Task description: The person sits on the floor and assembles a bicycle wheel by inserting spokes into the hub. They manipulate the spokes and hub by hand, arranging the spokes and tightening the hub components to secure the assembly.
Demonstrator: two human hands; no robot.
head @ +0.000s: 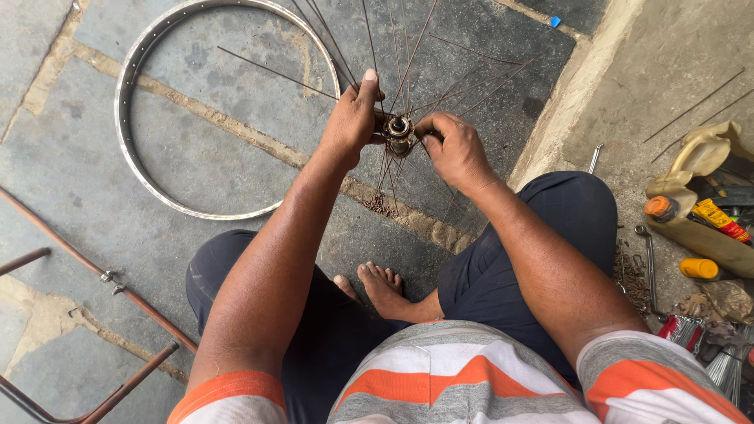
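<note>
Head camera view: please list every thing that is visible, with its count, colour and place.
wheel hub: one, dark metal, between both hands
spokes: many, thin, dark, fanning out from the hub
wheel rim: one, silver, flat on the floor, upper left
metal frame: one, rusty brown, lower left
wrench: one, grey, floor at right
bottles: two, orange caps, right edge
loose spokes: a few, upper right floor
left hand: one, gripping the hub and spokes
right hand: one, at the hub's right side

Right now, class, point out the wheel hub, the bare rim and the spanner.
Wheel hub [399, 133], head view: its metal centre.
Bare rim [126, 133], head view: left curve of the hoop.
Spanner [649, 263], head view: mid-shaft.
</note>
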